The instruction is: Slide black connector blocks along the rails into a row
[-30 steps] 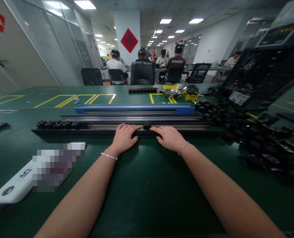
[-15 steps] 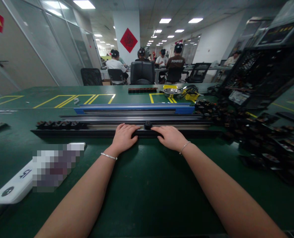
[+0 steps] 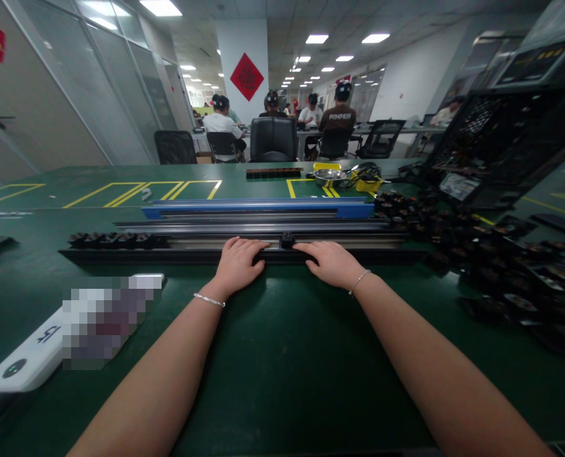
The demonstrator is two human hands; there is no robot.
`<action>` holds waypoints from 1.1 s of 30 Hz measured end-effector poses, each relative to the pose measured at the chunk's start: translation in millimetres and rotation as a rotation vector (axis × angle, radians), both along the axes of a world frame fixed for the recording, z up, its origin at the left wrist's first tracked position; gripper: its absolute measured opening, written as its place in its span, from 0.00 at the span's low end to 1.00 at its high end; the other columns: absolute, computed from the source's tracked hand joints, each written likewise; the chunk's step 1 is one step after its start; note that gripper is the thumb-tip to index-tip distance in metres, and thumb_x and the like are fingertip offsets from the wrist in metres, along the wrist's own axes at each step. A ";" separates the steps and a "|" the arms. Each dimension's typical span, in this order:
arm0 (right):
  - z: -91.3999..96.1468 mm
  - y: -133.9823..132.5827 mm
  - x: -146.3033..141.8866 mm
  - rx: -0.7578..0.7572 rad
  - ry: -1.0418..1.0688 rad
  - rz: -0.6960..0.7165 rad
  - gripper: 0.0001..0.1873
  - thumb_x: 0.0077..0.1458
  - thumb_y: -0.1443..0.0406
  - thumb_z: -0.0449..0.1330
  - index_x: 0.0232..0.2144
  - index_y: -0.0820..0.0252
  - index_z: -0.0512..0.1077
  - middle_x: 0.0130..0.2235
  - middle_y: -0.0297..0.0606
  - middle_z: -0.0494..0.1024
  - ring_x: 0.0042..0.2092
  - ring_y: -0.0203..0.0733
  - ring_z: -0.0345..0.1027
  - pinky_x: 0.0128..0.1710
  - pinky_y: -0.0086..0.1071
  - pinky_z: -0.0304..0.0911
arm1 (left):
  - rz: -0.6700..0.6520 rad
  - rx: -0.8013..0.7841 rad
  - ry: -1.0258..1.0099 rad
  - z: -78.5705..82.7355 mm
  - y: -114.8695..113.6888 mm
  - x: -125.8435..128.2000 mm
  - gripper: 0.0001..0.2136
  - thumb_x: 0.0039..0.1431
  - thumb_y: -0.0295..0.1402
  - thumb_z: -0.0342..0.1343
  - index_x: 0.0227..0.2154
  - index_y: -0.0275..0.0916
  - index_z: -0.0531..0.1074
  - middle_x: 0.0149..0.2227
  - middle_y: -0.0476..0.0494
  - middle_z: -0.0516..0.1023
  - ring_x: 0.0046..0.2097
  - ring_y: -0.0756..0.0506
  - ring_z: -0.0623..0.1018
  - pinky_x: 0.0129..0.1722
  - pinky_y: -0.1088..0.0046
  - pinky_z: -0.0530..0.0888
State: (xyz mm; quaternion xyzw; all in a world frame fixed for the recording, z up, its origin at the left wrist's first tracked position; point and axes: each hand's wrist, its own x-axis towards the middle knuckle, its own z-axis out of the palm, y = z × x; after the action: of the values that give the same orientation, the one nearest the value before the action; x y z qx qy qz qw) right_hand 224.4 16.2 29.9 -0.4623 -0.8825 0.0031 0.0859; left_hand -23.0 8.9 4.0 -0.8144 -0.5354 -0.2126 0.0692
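Note:
A long black rail [image 3: 168,256] lies across the green table in front of me. My left hand [image 3: 239,263] rests flat on it, fingers stretched out. My right hand [image 3: 331,262] also lies flat on the rail, its fingers reaching a small black part [image 3: 287,240] that sits in the track between both hands. A row of several small black parts [image 3: 115,240] sits in the rail further left. Neither hand grips anything.
Behind the rail lie grey rails [image 3: 263,225] and a blue one [image 3: 258,208]. A heap of black parts [image 3: 492,260] and a black crate [image 3: 496,146] fill the right side. A white device [image 3: 30,358] lies at left. People sit at a far table [image 3: 311,133].
My right hand and the small black part have slid slightly to the right along the rail. My left hand has stayed in place.

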 end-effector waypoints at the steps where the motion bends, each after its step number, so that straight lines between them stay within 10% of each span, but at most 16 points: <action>1: 0.2 0.0 0.3 -0.002 0.005 0.003 0.26 0.58 0.66 0.51 0.59 0.53 0.63 0.54 0.40 0.72 0.53 0.44 0.65 0.54 0.40 0.57 | -0.001 0.003 0.000 -0.3 0.1 -0.1 0.19 0.56 0.36 0.50 0.52 0.49 0.69 0.52 0.49 0.76 0.54 0.43 0.71 0.61 0.58 0.55; 33: 1.3 2.1 14.8 -0.003 0.067 0.007 0.24 0.57 0.66 0.52 0.56 0.53 0.66 0.56 0.37 0.71 0.55 0.45 0.66 0.57 0.43 0.58 | -0.006 0.005 -0.010 -0.9 0.5 -0.3 0.19 0.56 0.36 0.51 0.51 0.49 0.70 0.51 0.49 0.76 0.54 0.43 0.72 0.60 0.57 0.56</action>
State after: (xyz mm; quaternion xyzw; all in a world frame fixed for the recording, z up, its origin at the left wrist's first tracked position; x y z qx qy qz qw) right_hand 239.2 18.3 31.3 -0.4590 -0.8808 0.0201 0.1148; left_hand -23.4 9.4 3.1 -0.8149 -0.5326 -0.2181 0.0680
